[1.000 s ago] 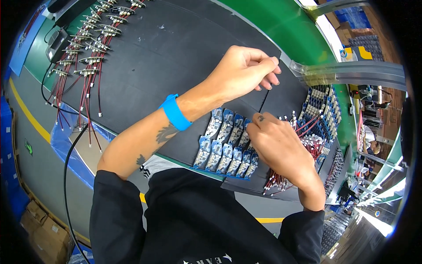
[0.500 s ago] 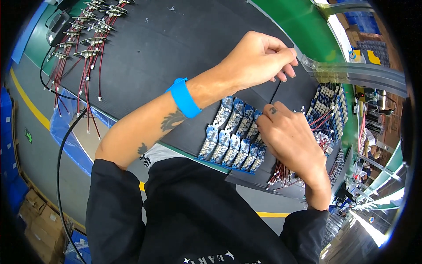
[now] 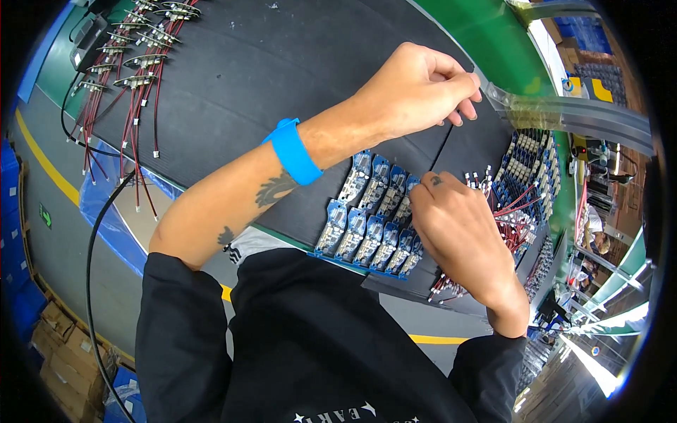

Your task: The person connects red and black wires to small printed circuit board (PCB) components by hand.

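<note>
Worktop (image 3: 233, 84) lay black and bare at its middle, giving room. Blue circuit boards (image 3: 370, 222) sat at its near edge under the right hand (image 3: 458, 225), closed on a thin black wire (image 3: 441, 144); left hand (image 3: 419, 88) pinched its top end. Seemingly threading; next needs steady aim.

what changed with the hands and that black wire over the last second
The left hand drew up and away from the right hand, pulling the thin black wire out longer and straighter between them. The right hand kept its place over the blue circuit boards, pinching the wire's lower end. The boards, the black mat and the red wire harnesses lie as before.
</note>
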Demonstrator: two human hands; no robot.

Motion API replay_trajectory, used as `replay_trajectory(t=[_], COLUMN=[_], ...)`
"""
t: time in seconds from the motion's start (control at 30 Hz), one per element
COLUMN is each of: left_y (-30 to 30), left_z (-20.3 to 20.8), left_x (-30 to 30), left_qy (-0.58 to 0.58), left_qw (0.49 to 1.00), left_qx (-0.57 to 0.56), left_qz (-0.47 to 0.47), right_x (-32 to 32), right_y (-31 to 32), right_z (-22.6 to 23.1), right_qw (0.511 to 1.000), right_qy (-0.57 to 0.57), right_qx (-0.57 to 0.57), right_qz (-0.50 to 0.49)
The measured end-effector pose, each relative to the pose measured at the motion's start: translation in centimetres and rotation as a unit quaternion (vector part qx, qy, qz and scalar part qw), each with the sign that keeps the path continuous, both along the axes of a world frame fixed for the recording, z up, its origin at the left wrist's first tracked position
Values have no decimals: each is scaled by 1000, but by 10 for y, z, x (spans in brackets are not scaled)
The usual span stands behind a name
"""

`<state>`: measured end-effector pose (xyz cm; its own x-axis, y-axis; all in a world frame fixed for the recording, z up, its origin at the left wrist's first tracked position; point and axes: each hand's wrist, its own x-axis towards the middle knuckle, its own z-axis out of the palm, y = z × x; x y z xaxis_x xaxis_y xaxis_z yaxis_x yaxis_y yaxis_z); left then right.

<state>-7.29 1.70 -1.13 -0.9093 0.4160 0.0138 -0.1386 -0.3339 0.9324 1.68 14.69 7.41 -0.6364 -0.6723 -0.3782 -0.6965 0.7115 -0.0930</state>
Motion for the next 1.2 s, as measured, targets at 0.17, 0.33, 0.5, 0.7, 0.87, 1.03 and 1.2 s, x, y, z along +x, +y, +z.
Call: replay_trajectory(t=[0.17, 0.33, 0.5, 0.7, 0.87, 1.03, 1.2], left_y=[1, 7, -8, -5, -8, -6, -6], left_z=[0, 2, 6, 14, 10, 8, 9], left_x=[0, -2, 0, 0, 2, 1, 1], left_qy=[6, -2, 8, -15, -22, -20, -27], left_qw=[1000, 1000, 999, 999, 999, 999, 998], left_qx=[-15, 6, -33, -29, -35, -39, -48], left_qz=[3, -7, 8, 9, 18, 11, 19], right_x=[2, 7, 12, 56, 47, 60, 64], right_y=[-4, -2, 3, 59, 108, 105, 105], right_z=[-2, -5, 0, 90, 47, -10, -30], right_qw=[1000, 1000, 999, 945, 864, 922, 939], right_qy=[2, 24, 34, -42, 47, 59, 94], right_qx=[14, -1, -38, -309, -144, -140, -124], right_qz=[7, -5, -18, -96, -480, -357, -307])
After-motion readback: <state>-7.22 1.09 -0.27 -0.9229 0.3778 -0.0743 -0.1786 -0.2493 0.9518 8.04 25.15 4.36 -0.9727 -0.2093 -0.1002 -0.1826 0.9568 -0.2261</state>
